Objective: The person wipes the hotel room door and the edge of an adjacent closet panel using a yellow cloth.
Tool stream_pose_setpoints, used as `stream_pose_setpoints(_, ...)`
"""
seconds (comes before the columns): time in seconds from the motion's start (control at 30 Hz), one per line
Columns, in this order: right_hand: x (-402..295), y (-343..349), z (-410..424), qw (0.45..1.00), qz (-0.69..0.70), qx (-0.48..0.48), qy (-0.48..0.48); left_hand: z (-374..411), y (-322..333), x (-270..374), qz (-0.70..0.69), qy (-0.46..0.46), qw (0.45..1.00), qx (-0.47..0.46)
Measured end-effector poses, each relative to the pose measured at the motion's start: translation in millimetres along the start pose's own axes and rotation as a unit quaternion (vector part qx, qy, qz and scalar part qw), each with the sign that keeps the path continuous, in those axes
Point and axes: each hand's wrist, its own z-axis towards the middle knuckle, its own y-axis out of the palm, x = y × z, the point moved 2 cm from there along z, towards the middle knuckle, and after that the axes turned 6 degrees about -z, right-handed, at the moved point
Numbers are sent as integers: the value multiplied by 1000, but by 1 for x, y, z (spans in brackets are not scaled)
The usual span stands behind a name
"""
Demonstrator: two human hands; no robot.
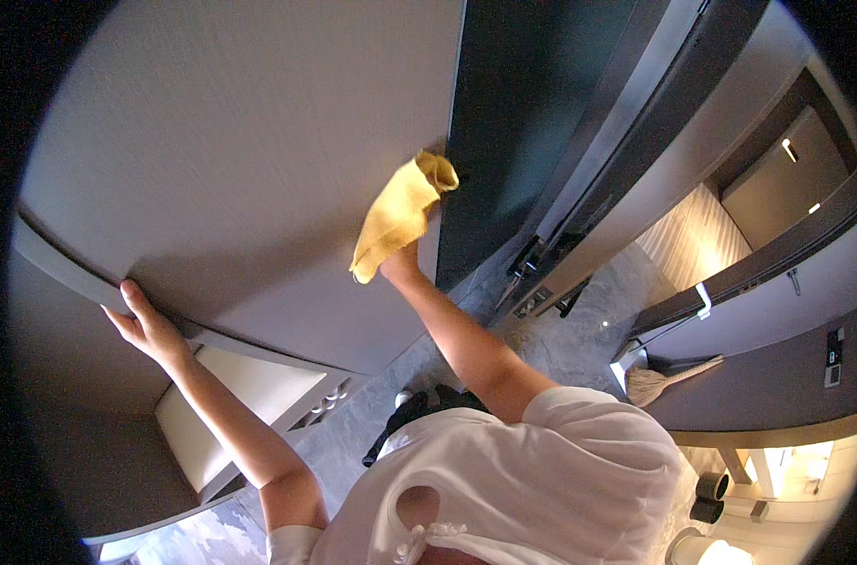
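Note:
A yellow cloth (398, 212) covers most of my right hand (400, 260), which presses it near the edge of a large grey-brown door panel (280, 162). To the right of that edge lies a dark glossy panel (520, 127). My left hand (148, 326) grips the panel's opposite edge, with the thumb on its face. The fingers under the cloth are hidden.
A straw broom (665, 381) and a long-handled dustpan (627, 364) stand by the wall at the right. Open shelving (238, 395) shows below my left arm. The floor is grey marble-look tile (576, 332). Beyond a doorway at the right is a wooden floor (703, 233).

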Motion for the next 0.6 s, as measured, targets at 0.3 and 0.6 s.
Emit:
stream_pose_setpoints(0.3,175,50,-87,922,-318,-15,218,1,-1,2,-23,-34,999,32)
stream_pose_setpoints(0.6,151,32,-120,781,304,29,545,-4,5,13,1,5,1000,17)
